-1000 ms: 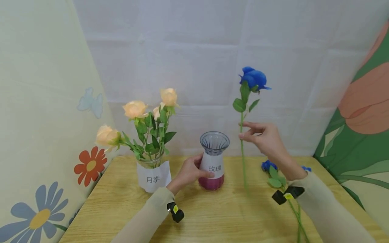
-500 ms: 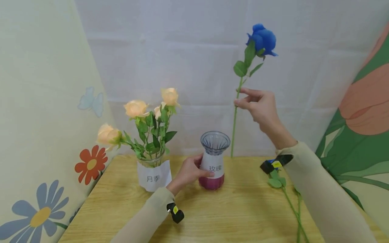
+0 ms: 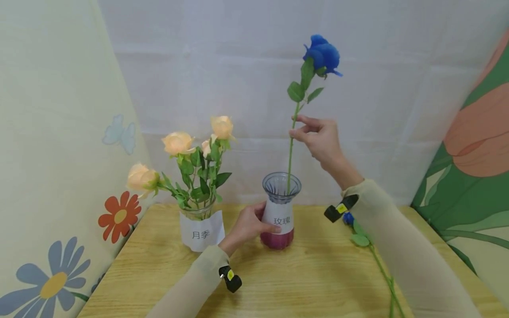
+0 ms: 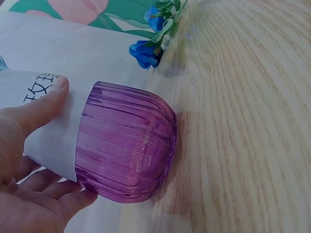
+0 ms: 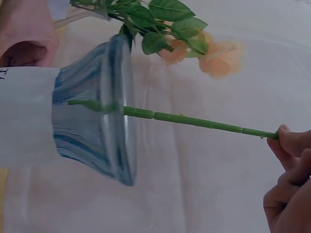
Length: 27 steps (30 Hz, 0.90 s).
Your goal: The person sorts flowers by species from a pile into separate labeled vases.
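Note:
My right hand point(image 3: 319, 140) pinches the stem of a blue rose point(image 3: 323, 56) between thumb and fingertips, high above the table. The lower end of the rose's stem point(image 5: 189, 121) is inside the flared mouth of a glass vase point(image 3: 281, 187). This vase stands upright, bluish at the top and purple at its base point(image 4: 129, 141), with a white paper label round its middle. Thumb and fingers of my left hand point(image 3: 248, 225) grip the vase from its left side over the label. In the left wrist view, the thumb lies across the label beside its black characters.
Left of my left hand stands a glass jar point(image 3: 197, 215) with a paper label point(image 3: 202, 232) and several peach roses point(image 3: 177, 143). Blue roses point(image 3: 359, 238) lie on the wooden table point(image 3: 318, 282) at the right, partly under my right sleeve. A white cloth hangs behind.
My right hand first raised the blue rose, then moved left and brought its stem end down into the vase mouth. The left hand has stayed in place on the vase.

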Available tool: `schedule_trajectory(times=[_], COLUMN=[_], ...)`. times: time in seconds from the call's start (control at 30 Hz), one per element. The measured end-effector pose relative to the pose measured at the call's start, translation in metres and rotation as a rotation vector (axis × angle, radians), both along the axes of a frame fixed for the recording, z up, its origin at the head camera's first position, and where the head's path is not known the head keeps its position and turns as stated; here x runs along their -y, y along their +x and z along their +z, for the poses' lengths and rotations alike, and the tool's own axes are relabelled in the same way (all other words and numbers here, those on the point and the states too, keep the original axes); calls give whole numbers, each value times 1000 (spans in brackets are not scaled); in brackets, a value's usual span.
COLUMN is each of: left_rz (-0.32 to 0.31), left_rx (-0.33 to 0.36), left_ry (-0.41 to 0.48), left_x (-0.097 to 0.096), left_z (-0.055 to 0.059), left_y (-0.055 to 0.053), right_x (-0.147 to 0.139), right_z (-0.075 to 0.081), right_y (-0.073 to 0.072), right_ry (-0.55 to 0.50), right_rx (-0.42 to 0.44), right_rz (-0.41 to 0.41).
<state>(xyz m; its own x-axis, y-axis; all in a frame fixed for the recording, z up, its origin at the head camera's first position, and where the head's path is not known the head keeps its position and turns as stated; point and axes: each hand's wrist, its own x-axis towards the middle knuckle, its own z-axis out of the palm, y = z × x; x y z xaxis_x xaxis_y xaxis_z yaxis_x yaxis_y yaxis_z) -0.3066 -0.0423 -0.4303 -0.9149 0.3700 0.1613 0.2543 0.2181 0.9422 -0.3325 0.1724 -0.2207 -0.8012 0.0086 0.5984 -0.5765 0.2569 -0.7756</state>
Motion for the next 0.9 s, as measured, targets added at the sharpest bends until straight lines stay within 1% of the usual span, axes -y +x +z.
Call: schedule_trajectory(times=[0.27,0.43,0.57,0.73,0.9], left_rz=[-14,-17,-19,-23,-20], left_rx=[-1,-8,-19,-11,-11], left_ry=[6,11,14,12,3], left_x=[0,0,1,1,1], left_z=[-1,-3,-3,-2,-3], left_y=[-1,-1,-2,-2,-1], right_x=[11,16,20,22,21], right_z=[-36,-53,-61,-68,-69], right_y=[3,8,12,14,19], right_ry=[156,262,349,434,515], right_rx=[6,31,71,88,92], right_rz=[16,27,37,39,54])
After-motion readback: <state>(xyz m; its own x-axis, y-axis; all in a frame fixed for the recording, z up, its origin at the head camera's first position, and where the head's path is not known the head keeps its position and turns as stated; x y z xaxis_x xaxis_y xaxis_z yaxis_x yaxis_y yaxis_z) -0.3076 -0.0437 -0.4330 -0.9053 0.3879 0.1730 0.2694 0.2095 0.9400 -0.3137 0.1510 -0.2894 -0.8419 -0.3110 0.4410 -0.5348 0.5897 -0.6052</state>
